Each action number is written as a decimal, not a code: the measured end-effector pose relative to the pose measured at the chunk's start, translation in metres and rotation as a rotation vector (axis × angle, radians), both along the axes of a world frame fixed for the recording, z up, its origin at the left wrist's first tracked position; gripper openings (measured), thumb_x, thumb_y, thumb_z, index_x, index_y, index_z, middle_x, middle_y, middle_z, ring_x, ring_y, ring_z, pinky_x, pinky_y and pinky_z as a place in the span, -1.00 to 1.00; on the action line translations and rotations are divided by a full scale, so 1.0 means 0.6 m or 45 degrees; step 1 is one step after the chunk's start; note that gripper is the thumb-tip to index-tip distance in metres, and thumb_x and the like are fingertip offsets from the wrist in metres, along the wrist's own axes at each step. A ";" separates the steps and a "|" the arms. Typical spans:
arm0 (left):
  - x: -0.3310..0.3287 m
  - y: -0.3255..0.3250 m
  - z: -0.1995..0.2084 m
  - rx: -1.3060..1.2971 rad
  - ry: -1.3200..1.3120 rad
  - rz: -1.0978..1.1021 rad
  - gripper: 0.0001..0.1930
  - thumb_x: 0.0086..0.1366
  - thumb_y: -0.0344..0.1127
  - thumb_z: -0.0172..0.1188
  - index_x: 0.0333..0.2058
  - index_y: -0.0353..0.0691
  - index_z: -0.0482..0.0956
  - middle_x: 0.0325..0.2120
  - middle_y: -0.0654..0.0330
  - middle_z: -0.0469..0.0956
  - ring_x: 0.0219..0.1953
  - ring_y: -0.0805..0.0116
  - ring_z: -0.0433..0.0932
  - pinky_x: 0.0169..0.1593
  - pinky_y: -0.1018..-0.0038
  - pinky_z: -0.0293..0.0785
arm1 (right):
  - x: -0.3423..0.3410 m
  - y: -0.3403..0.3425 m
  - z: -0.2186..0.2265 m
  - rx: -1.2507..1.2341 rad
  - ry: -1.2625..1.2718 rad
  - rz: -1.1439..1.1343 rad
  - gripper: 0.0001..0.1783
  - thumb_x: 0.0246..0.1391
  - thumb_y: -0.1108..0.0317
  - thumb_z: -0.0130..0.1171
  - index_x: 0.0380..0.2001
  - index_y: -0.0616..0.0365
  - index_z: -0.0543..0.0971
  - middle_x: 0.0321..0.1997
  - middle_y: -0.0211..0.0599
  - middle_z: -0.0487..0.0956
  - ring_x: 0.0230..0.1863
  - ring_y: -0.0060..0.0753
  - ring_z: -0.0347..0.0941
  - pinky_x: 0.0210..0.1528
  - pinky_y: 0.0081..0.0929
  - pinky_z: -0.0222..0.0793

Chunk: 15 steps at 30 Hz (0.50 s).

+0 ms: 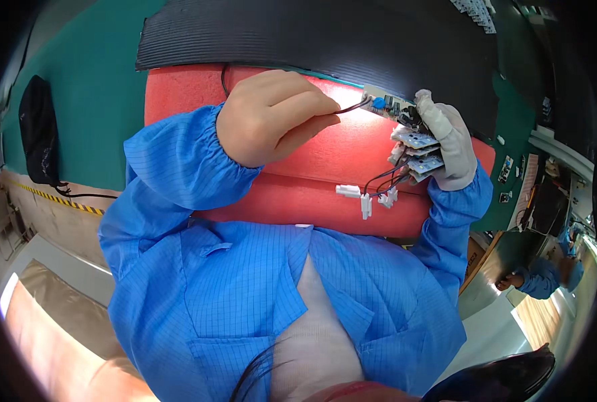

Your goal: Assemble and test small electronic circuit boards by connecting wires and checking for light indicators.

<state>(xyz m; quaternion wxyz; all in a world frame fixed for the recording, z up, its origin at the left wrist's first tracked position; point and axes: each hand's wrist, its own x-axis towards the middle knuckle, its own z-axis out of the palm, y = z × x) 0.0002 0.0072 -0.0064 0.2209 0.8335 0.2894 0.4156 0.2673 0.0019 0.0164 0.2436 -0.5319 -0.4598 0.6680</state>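
Left hand (271, 117), bare, fingers pinched narrow on a dark wire (348, 107) running to a long pale circuit board (385, 105) with a blue round component. Right hand (449, 144), in a pale glove, fingers closed around a fanned stack of small white circuit boards (419, 151), with the long board at the top of that stack. Red and black leads (385, 179) hanging below the stack, ending in white plug connectors (365, 197) that dangle just over a red foam pad (177, 94). Both hands raised above the pad, near each other, joined by the wire. Black ribbed mat (312, 33) beyond the pad, on a green desk (90, 87). Blue smock sleeves (171, 167) on both arms. Black pouch (38, 130) well apart at far left. Another person's sleeve and hand (533, 278) at lower right.
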 end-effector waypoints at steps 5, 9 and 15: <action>-0.002 0.001 -0.002 0.051 -0.006 -0.014 -0.81 -0.04 -0.43 0.33 -0.39 -0.24 0.55 -0.55 0.14 0.50 -0.50 0.22 0.51 -0.45 0.39 0.43 | -0.005 0.005 0.018 -0.227 0.101 -0.081 -0.47 0.11 -0.10 0.03 -0.41 0.26 0.47 -0.57 -0.22 0.53 -0.63 -0.39 0.53 -0.71 -0.57 0.45; -0.006 0.008 -0.005 0.084 -0.035 -0.063 -0.81 -0.05 -0.43 0.34 -0.40 -0.24 0.57 -0.53 0.15 0.51 -0.50 0.24 0.50 -0.45 0.41 0.44 | 0.006 0.005 0.014 -0.209 0.182 -0.044 -0.49 0.12 -0.07 0.03 -0.37 0.27 0.45 -0.52 -0.19 0.54 -0.62 -0.39 0.54 -0.72 -0.56 0.47; -0.008 0.010 0.007 0.095 -0.038 -0.089 -0.76 -0.05 -0.54 0.33 -0.33 -0.30 0.61 -0.57 0.19 0.40 -0.51 0.34 0.44 -0.49 0.49 0.37 | 0.006 0.002 0.019 -0.208 0.045 -0.114 -0.28 -0.02 -0.25 0.09 -0.20 0.32 0.42 -0.51 -0.20 0.53 -0.60 -0.41 0.52 -0.71 -0.57 0.46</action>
